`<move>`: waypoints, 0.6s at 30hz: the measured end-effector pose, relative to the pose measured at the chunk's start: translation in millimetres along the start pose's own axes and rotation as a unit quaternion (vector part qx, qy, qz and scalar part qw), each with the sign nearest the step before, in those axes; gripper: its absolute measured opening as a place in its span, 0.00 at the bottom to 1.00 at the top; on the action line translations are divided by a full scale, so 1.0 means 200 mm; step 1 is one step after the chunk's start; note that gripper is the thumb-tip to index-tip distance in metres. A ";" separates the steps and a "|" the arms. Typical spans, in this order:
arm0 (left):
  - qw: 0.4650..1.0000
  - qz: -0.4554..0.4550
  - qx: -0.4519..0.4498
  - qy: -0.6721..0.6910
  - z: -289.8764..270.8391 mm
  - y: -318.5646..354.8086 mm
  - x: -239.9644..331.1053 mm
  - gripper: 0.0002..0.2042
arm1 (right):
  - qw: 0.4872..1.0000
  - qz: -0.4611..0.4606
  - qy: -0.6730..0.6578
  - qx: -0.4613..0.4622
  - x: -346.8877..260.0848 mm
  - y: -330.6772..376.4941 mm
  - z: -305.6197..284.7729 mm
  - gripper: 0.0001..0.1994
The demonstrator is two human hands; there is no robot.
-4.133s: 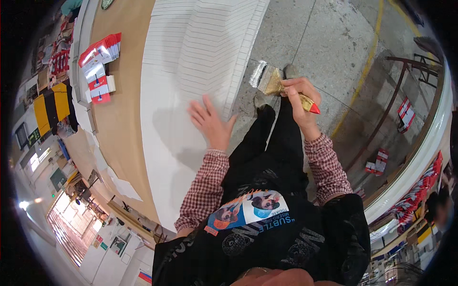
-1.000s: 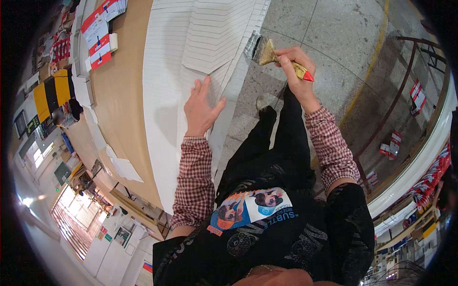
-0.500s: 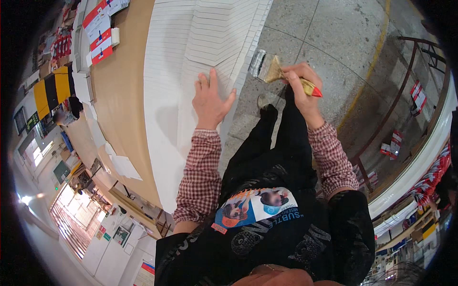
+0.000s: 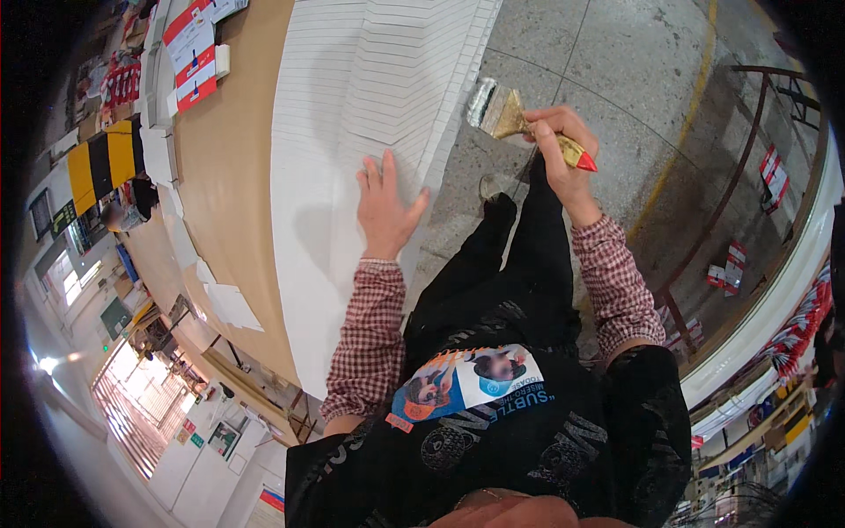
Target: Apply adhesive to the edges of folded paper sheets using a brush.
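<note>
The right hand (image 4: 570, 158) grips the paintbrush (image 4: 503, 114), bristles toward upper left. Spread empty, the left hand (image 4: 387, 216) is nearer the lined paper sheets (image 4: 396, 84).

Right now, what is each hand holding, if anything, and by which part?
The right hand holds the flat brush by its yellow handle, toward the bristle end. The left hand is open over the lined white sheets, gripping nothing.

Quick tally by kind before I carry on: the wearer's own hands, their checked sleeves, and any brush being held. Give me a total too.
Bare hands: 2 (left hand, right hand)
Checked sleeves: 2 (left sleeve, right sleeve)
Held brush: 1
Total: 5
</note>
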State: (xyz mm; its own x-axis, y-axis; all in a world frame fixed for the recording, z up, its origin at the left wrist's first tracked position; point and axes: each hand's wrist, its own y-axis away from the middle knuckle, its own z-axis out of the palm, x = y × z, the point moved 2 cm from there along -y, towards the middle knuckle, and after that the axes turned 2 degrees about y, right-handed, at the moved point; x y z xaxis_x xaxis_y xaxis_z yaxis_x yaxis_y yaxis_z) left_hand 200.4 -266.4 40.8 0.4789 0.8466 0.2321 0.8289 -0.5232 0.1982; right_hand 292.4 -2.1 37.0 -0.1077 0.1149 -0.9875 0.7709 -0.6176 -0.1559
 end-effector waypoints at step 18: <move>0.999 0.031 -0.037 0.006 -0.09 -0.05 -0.01 0.35 | 0.999 0.014 0.024 -0.021 0.06 0.07 0.11 0.07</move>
State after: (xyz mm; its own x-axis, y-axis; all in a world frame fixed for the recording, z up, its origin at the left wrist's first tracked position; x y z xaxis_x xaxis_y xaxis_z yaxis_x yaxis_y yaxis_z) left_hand 187.1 -264.0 55.2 0.5244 0.8118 0.2570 0.7741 -0.5802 0.2531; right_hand 287.3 -25.9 22.5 -0.0557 0.1357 -0.9892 0.7995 -0.5874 -0.1255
